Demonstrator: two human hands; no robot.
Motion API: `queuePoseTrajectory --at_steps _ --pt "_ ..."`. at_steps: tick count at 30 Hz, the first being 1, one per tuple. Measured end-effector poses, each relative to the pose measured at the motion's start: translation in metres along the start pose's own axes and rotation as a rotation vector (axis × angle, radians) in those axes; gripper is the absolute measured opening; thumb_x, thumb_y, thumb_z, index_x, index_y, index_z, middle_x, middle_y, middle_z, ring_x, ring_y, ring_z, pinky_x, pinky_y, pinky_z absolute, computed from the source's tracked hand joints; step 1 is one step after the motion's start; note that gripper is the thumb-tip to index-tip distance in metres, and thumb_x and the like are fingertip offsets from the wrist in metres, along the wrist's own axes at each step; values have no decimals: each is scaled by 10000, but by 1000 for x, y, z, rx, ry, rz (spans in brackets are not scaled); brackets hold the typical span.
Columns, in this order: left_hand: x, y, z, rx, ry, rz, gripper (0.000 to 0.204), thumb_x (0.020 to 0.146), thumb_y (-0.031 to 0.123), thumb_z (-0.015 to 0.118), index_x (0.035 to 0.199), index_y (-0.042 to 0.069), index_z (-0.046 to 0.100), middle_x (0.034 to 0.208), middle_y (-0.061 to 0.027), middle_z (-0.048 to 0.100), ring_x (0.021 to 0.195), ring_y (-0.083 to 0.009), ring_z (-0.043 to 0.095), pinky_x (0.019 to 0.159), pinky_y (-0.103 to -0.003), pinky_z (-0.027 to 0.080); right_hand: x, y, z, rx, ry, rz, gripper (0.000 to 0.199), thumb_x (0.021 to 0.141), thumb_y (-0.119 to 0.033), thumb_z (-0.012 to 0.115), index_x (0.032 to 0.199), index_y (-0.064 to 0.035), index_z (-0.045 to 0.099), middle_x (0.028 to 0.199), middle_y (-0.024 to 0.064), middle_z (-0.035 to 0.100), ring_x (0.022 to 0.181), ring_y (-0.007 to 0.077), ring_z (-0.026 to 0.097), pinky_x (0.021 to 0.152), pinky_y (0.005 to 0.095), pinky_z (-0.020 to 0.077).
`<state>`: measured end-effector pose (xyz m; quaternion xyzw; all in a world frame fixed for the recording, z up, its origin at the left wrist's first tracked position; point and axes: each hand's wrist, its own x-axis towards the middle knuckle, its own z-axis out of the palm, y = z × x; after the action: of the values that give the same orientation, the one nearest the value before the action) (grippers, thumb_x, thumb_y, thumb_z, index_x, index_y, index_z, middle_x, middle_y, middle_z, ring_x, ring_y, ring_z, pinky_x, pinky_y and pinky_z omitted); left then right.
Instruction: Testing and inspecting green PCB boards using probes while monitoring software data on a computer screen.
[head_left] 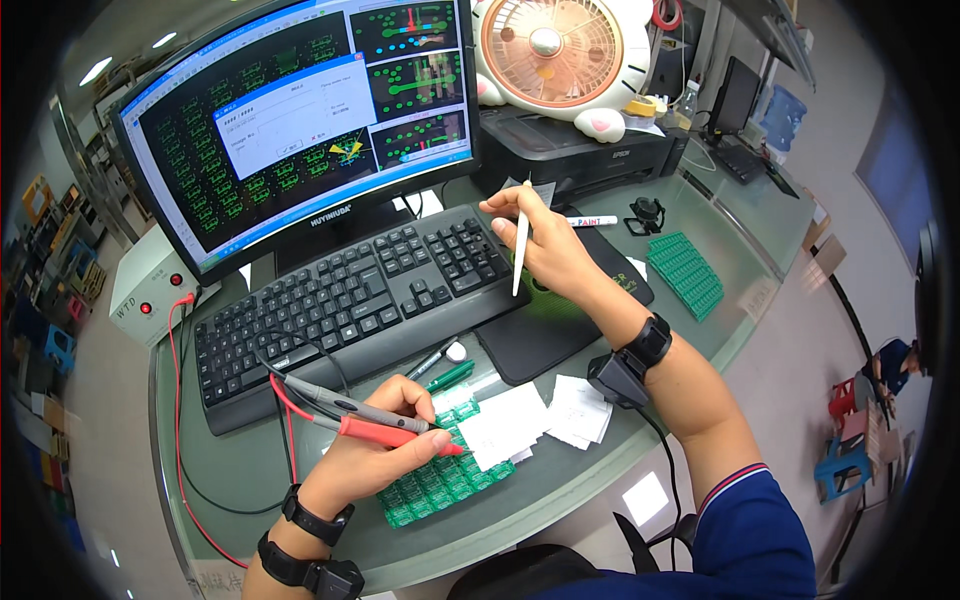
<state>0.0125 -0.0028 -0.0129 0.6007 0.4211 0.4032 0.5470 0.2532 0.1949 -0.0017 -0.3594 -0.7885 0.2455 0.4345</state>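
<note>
My left hand (385, 440) is closed around two test probes, a red probe (375, 430) and a grey probe (335, 400). Their tips lie over a panel of green circuit boards (430, 495), partly covered by a white paper slip (503, 425). My right hand (545, 240) is raised at the right end of the black keyboard (340, 290), above the mouse pad (540, 335). Between its fingers is a slim white pointed tool (520, 255), its exact kind unclear. The monitor (290, 120) displays board layouts with a dialog box in front.
More paper slips (580, 410) lie right of the panel. A green pen (450, 376) and a marker lie below the keyboard. A second green board panel (685, 273) is at right. A printer (590, 150) bears a pink fan (550, 50). Probe leads run to a white box (150, 285).
</note>
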Motion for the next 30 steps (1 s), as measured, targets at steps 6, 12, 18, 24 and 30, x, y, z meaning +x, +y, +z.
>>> queuePoseTrajectory --at_steps 6,12,18,24,30 --pt "-2 -2 -2 12 -30 -20 287 902 246 748 981 73 533 921 33 498 808 -36 459 704 -213 393 -1 -5 -3 -17 -42 42 198 1016 -140 572 1178 -28 558 1179 133 693 1150 264 664 959 362 519" --pt "-2 -2 -1 14 -39 29 261 917 206 730 983 63 521 918 26 511 814 -39 484 708 -215 410 -1 -3 -8 54 -121 28 166 1046 -165 533 1014 -12 589 887 105 741 836 178 735 774 297 548" --pt "-2 2 1 5 -36 4 264 914 211 732 972 63 522 897 39 524 781 -29 474 695 -207 403 6 6 -9 -116 -179 -217 127 995 -165 560 968 -44 584 781 85 707 789 290 679 749 402 504" --pt "-2 -2 0 0 -31 -13 269 907 230 738 967 70 531 877 48 523 766 -22 460 677 -199 380 8 12 3 -311 -228 -249 103 981 -218 571 980 -118 592 827 23 700 915 280 633 928 435 418" --pt "-3 0 0 28 -23 -8 278 901 247 743 967 75 534 864 52 515 759 -20 451 663 -199 367 23 4 14 -395 -312 -287 122 997 -222 564 1004 -101 583 846 11 693 948 264 620 956 419 405"
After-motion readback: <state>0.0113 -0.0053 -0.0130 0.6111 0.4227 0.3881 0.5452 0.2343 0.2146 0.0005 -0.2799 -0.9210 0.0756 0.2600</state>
